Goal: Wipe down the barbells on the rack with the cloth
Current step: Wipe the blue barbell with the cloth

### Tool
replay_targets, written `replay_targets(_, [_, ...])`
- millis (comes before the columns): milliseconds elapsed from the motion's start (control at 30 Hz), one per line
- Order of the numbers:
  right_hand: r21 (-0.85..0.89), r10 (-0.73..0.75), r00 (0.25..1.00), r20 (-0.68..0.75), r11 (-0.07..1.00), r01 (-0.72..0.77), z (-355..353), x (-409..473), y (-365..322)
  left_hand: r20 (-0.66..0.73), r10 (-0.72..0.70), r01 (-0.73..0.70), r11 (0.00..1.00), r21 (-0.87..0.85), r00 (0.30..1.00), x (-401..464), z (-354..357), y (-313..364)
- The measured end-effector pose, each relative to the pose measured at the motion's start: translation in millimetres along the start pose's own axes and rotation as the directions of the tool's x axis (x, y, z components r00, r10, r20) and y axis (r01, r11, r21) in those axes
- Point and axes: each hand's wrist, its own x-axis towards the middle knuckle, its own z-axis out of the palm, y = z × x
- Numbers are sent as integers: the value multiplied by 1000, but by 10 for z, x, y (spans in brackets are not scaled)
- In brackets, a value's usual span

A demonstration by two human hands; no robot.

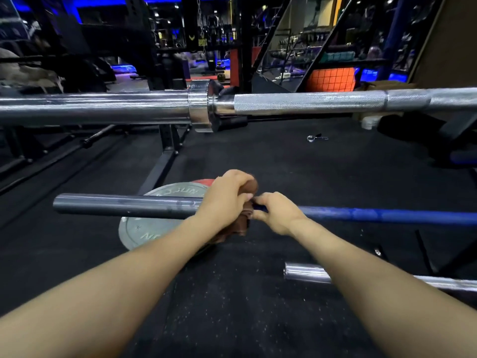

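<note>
A barbell with a dark grey sleeve (pixel 124 205) and a blue shaft (pixel 387 215) runs across the middle of the view. My left hand (pixel 224 200) grips a brown cloth (pixel 242 226) wrapped around the bar where sleeve meets shaft. Part of the cloth hangs below the bar. My right hand (pixel 277 213) holds the blue shaft just right of the cloth, fingers curled round it. A chrome barbell (pixel 309 103) lies higher up across the whole view. A third chrome bar end (pixel 307 272) shows at lower right.
A grey weight plate (pixel 144 228) with a red plate behind it lies on the black rubber floor under the bar. A spring collar (pixel 313 138) sits on the floor farther off. Black rack uprights (pixel 166 140) stand behind; mirrors and gym equipment fill the background.
</note>
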Motion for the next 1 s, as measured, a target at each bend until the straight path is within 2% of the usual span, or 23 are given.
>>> replay_targets(100, [-113, -13, 999, 36, 993, 17, 7, -29, -24, 3, 100, -100, 995, 29, 995, -286, 40, -105])
replay_targets(200, [-174, -18, 1000, 20, 984, 21, 32, -57, -38, -18, 126, -125, 992, 28, 992, -473, 48, -228])
replay_targets(300, [-239, -57, 998, 34, 969, 63, 21, -85, -61, -24, 110, -109, 993, 42, 994, -564, 54, -273])
replay_targets(367, [-223, -52, 998, 37, 973, 59, 7, -93, -65, -29, 80, -78, 996, 51, 996, -550, 26, -294])
replay_targets(533, [-208, -34, 999, 7, 978, 35, 33, -70, -64, -175, 4, -7, 1000, -16, 985, -273, -134, -211])
replay_targets(633, [-231, -29, 999, 19, 972, 33, 16, -84, -78, -58, 32, -30, 999, 35, 998, -121, -67, -77])
replay_targets(800, [-230, -33, 999, 23, 972, 38, 8, -104, -111, 36, -50, 45, 992, 121, 998, -241, -142, -281])
replay_targets(900, [-219, -26, 999, 18, 975, 29, 3, -120, -139, 33, -70, 63, 983, 170, 997, -285, -240, -379])
replay_targets(1000, [-221, -12, 1000, 29, 975, 18, -21, -145, -171, 56, -34, 24, 985, 169, 998, -244, -157, -257])
